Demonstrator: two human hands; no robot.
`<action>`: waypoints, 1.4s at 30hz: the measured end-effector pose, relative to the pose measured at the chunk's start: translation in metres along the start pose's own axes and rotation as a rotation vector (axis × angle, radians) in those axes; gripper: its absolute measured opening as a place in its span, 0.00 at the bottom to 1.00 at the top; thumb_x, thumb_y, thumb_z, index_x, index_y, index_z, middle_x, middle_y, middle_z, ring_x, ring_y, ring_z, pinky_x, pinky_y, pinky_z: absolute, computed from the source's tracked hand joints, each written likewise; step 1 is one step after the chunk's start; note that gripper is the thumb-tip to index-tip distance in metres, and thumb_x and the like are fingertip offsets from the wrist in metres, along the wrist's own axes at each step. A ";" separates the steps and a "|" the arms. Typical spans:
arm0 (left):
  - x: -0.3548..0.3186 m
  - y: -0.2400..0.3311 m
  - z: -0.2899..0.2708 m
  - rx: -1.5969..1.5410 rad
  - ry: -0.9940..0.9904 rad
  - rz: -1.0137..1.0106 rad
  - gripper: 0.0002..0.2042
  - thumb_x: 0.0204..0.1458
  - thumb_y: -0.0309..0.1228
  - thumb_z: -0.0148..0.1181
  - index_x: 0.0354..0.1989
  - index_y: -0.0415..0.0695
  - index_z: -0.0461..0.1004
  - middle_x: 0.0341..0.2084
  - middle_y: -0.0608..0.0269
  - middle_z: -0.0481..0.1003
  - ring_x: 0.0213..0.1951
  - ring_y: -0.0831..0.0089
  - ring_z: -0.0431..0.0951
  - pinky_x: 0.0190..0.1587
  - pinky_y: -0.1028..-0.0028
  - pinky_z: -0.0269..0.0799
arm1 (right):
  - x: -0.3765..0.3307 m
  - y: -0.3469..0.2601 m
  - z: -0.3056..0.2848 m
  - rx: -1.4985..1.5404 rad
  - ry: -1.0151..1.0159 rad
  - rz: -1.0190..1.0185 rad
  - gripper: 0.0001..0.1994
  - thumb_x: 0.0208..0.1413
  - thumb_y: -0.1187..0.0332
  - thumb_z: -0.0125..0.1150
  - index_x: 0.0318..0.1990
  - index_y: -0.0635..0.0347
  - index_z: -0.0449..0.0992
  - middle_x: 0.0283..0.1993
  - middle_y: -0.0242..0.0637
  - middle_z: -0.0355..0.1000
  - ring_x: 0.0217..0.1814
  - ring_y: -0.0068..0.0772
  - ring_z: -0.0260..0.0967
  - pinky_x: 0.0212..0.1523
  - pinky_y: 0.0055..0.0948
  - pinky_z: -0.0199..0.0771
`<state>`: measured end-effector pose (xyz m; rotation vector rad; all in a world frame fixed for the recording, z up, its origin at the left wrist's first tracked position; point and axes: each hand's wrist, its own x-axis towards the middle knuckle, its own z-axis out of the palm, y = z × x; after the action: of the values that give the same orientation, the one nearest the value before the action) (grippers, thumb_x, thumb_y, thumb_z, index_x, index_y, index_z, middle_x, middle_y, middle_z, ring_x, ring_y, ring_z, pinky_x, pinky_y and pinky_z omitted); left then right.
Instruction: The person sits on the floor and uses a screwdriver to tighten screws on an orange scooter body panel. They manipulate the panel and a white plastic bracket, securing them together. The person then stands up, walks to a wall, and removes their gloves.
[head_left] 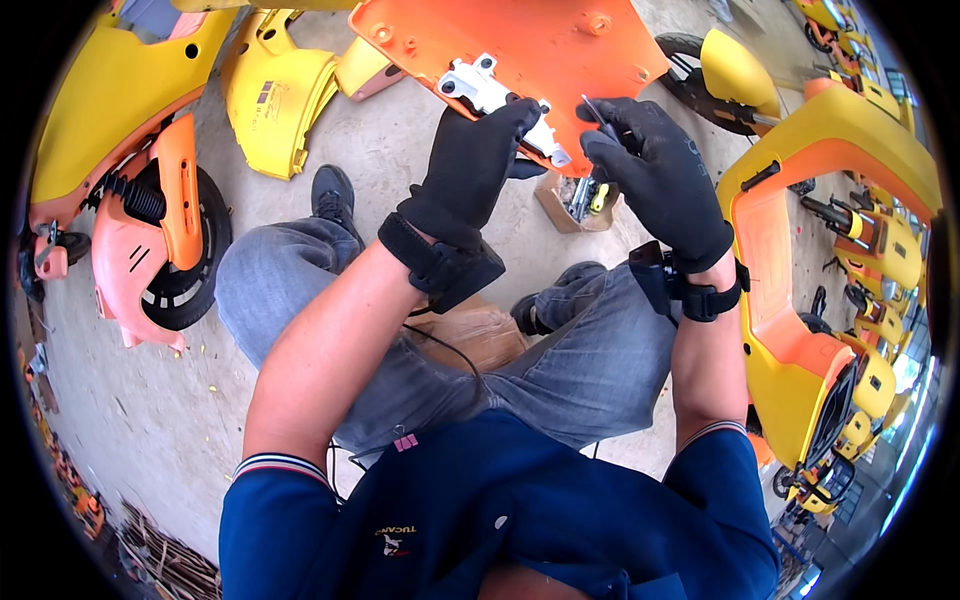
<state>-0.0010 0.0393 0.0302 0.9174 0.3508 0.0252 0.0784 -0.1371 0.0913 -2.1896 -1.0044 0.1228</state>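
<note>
An orange plastic panel [560, 45] is held up in front of me at the top of the view. A white metal bracket [480, 90] with several holes lies along its lower edge. My left hand [465, 165], in a black glove, is closed round the bracket and the panel's edge, thumb on top and a fingertip showing below. Beside the panel's right part, my gloved right hand [660, 165] pinches a slim metal rod-like piece [598, 115] between thumb and fingers. Its tip points up toward the orange surface; its exact kind is unclear.
An open carton [572, 212] with loose tools stands on the floor below the panel. A brown package [465, 340] lies between my legs. Yellow body panels [275, 95] and a wheeled scooter part [180, 240] are left; a yellow-orange scooter body [790, 290] is close on the right.
</note>
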 end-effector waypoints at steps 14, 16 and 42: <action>0.005 -0.009 -0.006 -0.030 0.021 0.082 0.18 0.61 0.32 0.54 0.54 0.32 0.69 0.46 0.53 0.74 0.45 0.66 0.80 0.44 0.68 0.84 | -0.007 0.007 0.041 -0.028 0.208 0.050 0.11 0.55 0.70 0.63 0.41 0.64 0.70 0.34 0.49 0.76 0.34 0.50 0.76 0.34 0.40 0.74; 0.006 -0.008 -0.007 -0.062 0.031 0.066 0.18 0.61 0.33 0.55 0.54 0.32 0.69 0.46 0.53 0.74 0.45 0.66 0.80 0.44 0.67 0.84 | -0.007 0.001 0.042 -0.025 0.203 0.062 0.11 0.54 0.70 0.64 0.41 0.64 0.70 0.34 0.49 0.76 0.35 0.51 0.76 0.35 0.40 0.75; 0.003 -0.007 -0.002 -0.051 0.056 0.089 0.18 0.62 0.32 0.54 0.54 0.31 0.69 0.46 0.52 0.75 0.45 0.66 0.80 0.45 0.68 0.84 | -0.006 -0.009 0.044 -0.147 0.187 0.057 0.10 0.56 0.68 0.63 0.41 0.62 0.70 0.34 0.47 0.76 0.35 0.49 0.76 0.34 0.41 0.74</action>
<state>0.0006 0.0367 0.0230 0.8825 0.3598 0.1415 0.0532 -0.1124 0.0636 -2.3138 -0.8705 -0.1312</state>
